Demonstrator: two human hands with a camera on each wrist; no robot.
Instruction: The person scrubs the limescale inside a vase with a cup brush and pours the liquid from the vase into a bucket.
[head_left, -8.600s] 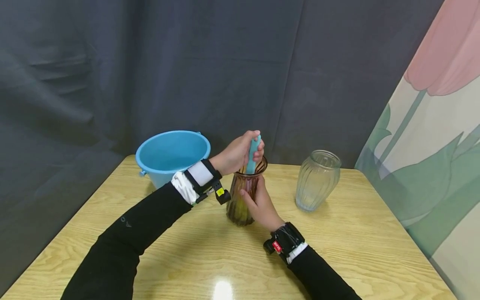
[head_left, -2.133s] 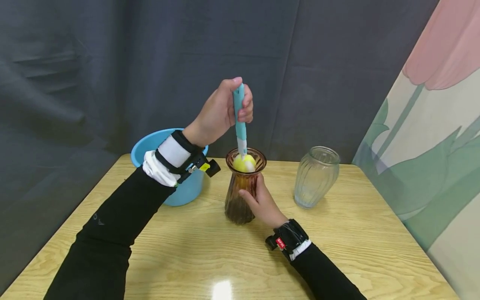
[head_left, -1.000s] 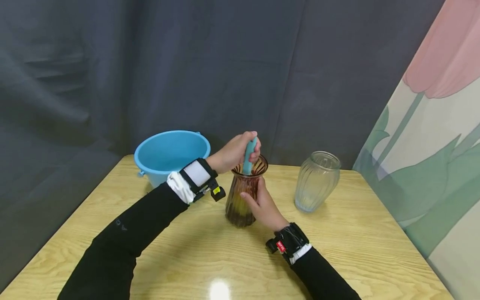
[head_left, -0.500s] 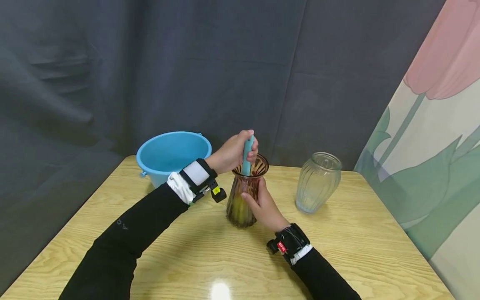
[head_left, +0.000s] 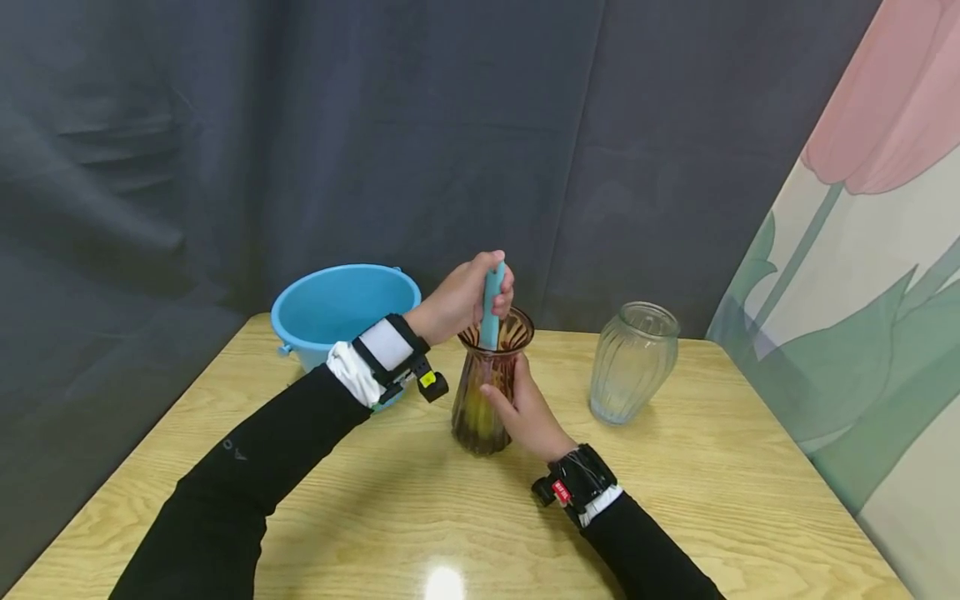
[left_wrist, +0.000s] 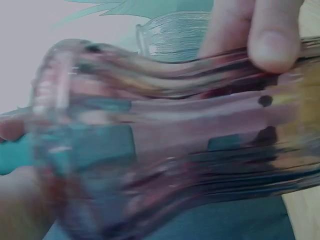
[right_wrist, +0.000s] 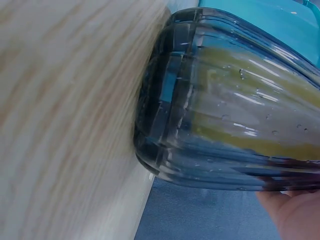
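Most of the brush is sunk in the amber vase; only its teal handle shows. Both wrist views are blurred. Blue bucket stands near the table's far left corner, clear vase toward the far right. Left hand fists the handle above the rim; right hand wraps the amber vase, mid-table.
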